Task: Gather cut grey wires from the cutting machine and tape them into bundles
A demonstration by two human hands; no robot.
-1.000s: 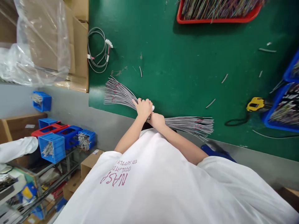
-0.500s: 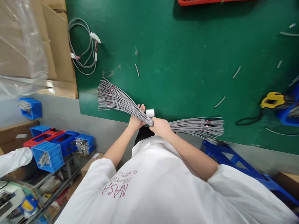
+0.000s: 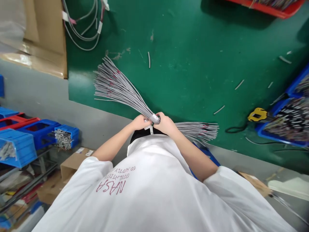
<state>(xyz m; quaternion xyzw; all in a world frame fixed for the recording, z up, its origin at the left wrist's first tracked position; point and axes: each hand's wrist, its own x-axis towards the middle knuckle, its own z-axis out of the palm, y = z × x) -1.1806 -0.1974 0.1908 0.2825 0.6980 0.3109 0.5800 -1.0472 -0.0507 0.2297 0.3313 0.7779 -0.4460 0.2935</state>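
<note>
Green work surface (image 3: 183, 64) takes up most of the upper field, with its near edge close to the person's body. At that edge the right hand (image 3: 166, 125) is clamped on the first grey wire bundle (image 3: 127, 95), thumb and fingers at its shiny wrapped end (image 3: 155, 118). Left hand (image 3: 142, 122) is just beside that end, fingers curled near a small white piece (image 3: 146, 120); whether it grips anything cannot be told. White strip (image 3: 151, 130) shows between the hands.

From the wrapped end the first bundle fans out up and left, its loose ends marked with red. Assessment: light, springy along its length, apt to splay and slide strand over strand; the wrapped end is the sound place to hold, the loose ends the poor one.

Second grey wire bundle (image 3: 200, 130) spreads to the right, beyond the right hand; any join to the first is hidden.

Further out: short grey offcuts (image 3: 219, 110), a yellow tool (image 3: 257, 114) with a dark strap, a filled blue bin (image 3: 277, 138), a red tray (image 3: 267, 12), and a coiled grey cable (image 3: 89, 38) near cardboard (image 3: 48, 48).
</note>
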